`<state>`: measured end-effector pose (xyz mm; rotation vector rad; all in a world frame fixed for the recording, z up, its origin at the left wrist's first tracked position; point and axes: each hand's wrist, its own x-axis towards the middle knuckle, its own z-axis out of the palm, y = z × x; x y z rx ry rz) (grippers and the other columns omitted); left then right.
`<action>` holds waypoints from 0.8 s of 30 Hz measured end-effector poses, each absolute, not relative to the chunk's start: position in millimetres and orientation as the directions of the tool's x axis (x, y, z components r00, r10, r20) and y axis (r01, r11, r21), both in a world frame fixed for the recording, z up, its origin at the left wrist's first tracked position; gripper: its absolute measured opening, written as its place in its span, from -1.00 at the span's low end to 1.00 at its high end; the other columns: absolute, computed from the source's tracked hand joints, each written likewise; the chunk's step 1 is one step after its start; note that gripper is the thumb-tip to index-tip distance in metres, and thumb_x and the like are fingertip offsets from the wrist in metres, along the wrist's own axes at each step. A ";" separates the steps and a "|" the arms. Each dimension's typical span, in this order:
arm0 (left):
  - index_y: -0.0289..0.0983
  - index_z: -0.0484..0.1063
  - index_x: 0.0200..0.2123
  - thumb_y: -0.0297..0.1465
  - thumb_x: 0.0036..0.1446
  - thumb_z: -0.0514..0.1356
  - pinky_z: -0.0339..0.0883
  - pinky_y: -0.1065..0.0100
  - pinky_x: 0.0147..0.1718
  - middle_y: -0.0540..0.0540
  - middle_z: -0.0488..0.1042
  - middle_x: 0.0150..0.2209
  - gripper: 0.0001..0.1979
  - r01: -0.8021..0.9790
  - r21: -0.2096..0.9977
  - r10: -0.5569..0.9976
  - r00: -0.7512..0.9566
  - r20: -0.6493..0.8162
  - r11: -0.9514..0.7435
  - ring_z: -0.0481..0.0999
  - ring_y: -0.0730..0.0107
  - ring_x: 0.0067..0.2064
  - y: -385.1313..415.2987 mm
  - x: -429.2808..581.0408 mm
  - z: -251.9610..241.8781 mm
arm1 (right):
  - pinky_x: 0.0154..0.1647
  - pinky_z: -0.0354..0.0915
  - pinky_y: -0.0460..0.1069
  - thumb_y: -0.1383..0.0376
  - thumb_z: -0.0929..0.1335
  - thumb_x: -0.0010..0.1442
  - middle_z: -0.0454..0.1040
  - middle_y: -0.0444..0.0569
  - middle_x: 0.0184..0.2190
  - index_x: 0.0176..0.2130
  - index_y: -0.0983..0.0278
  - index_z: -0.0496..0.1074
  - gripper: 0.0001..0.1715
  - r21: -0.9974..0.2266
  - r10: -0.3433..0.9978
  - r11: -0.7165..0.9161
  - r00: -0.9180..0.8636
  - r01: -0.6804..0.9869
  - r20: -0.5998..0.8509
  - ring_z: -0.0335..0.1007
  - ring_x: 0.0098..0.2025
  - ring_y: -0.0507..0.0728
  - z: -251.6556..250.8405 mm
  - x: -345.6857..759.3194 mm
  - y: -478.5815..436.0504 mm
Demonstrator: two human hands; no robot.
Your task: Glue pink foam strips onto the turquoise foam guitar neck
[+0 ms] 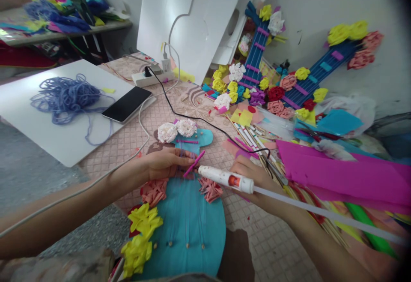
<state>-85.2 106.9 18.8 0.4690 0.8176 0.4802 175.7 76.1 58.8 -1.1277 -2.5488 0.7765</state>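
Observation:
A turquoise paper guitar (195, 217) with strings and paper flowers lies before me, its neck pointing away. Over the neck, my left hand (171, 162) pinches a thin magenta stick (194, 164). My right hand (253, 175) is wrapped round a white glue gun (226, 179), whose nozzle meets or nearly meets the stick's middle. A long translucent glue stick (314, 207) sticks out of the gun's back. Pink flowers (154, 191) flank the guitar's waist, yellow ones (138, 252) its lower left edge, and white ones (167, 132) the head.
A phone (127, 103) and tangled blue yarn (67, 95) lie on a white board (73, 145) at left. Cables run from a power strip (152, 77) across the table. Two blue guitar necks (257, 55) with flowers lean at the back. Magenta sheets (346, 175) and sticks crowd the right.

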 end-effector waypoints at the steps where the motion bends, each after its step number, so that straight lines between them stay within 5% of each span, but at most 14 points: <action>1: -0.38 0.45 -0.38 -0.53 -0.08 0.37 0.46 0.39 -0.34 -0.06 0.53 -0.43 -0.82 -0.221 0.565 0.571 0.589 -0.572 0.795 0.55 0.42 -0.39 106.7 -84.9 19.6 | -0.43 0.17 -0.02 0.19 0.24 0.29 0.27 -0.08 -0.40 -0.38 0.24 0.28 -0.77 -0.562 0.739 0.563 -0.674 0.606 0.012 0.28 -0.38 0.10 57.5 174.9 75.7; 24: -0.37 0.45 -0.36 -0.50 -0.02 0.33 0.39 0.47 -0.36 -0.12 0.56 -0.40 -0.86 -0.183 0.593 0.570 0.592 -0.570 0.784 0.53 0.46 -0.39 106.6 -85.1 18.1 | -0.45 0.12 -0.07 0.04 0.15 0.33 0.28 -0.08 -0.40 -0.34 0.29 0.36 -0.56 -0.522 0.685 0.639 -0.726 0.565 0.053 0.27 -0.41 0.03 52.6 166.2 69.7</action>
